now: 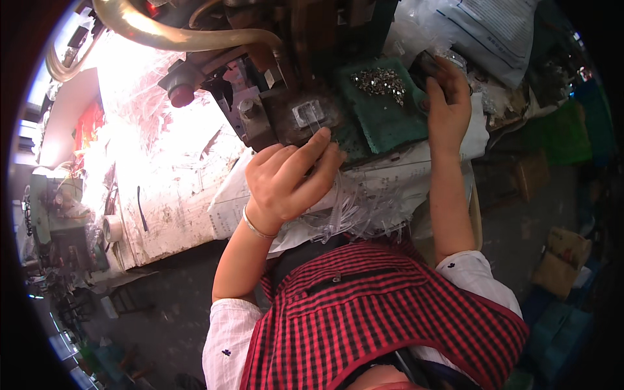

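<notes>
My left hand (286, 179) is closed in a pinch on a thin clear plastic strip (314, 123), just in front of a small pale metal plate (303, 113) on the bed of a bench machine (305, 45). A thin bangle circles the left wrist. My right hand (450, 104) curls around a dark rounded piece (426, 65) at the right of the machine; its kind is partly hidden by the fingers. Between the hands lies a green tray (396, 127) with a heap of small shiny metal pieces (380, 84).
Clear plastic strips (351, 211) hang in a bundle at the table's front edge. More clear plastic (169, 97) is piled on the brightly lit left side. A red knob (182, 95) juts from the machine. Plastic bags (491, 32) lie at the back right.
</notes>
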Available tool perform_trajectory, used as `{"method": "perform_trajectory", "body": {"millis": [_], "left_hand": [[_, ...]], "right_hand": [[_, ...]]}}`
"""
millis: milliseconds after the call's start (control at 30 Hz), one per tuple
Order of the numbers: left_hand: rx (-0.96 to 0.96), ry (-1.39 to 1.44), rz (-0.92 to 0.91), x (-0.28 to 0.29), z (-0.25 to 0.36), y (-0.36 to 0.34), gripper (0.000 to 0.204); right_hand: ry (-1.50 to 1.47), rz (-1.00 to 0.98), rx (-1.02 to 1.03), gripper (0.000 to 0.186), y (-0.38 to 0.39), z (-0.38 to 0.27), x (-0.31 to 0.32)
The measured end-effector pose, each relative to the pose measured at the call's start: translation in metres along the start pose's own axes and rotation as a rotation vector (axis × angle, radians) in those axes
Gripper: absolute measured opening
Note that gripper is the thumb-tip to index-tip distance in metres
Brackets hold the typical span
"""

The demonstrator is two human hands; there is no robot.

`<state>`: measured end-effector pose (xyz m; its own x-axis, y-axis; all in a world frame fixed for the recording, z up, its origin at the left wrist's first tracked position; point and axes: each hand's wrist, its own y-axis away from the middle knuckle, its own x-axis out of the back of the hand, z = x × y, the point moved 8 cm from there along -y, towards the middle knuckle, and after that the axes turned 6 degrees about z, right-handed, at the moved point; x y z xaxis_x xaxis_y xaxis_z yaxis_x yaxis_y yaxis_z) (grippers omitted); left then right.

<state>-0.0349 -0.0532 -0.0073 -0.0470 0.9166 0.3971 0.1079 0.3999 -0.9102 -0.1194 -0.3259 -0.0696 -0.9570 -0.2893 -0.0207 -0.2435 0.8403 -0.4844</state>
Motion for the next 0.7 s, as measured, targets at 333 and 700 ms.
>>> {"method": "perform_trajectory", "body": {"millis": [333, 700], "left_hand": [[0.097, 0.047, -0.018, 0.002, -0.003, 0.0, 0.029], [1.286, 0.147, 0.235, 0.027, -0.12, 0.174, 0.035]], "right_hand": [[0.58, -0.466, 0.181, 0.017, 0.057, 0.02, -0.028], [0.471, -0.324, 0.177, 0.014, 0.058, 0.024, -0.03]]}}
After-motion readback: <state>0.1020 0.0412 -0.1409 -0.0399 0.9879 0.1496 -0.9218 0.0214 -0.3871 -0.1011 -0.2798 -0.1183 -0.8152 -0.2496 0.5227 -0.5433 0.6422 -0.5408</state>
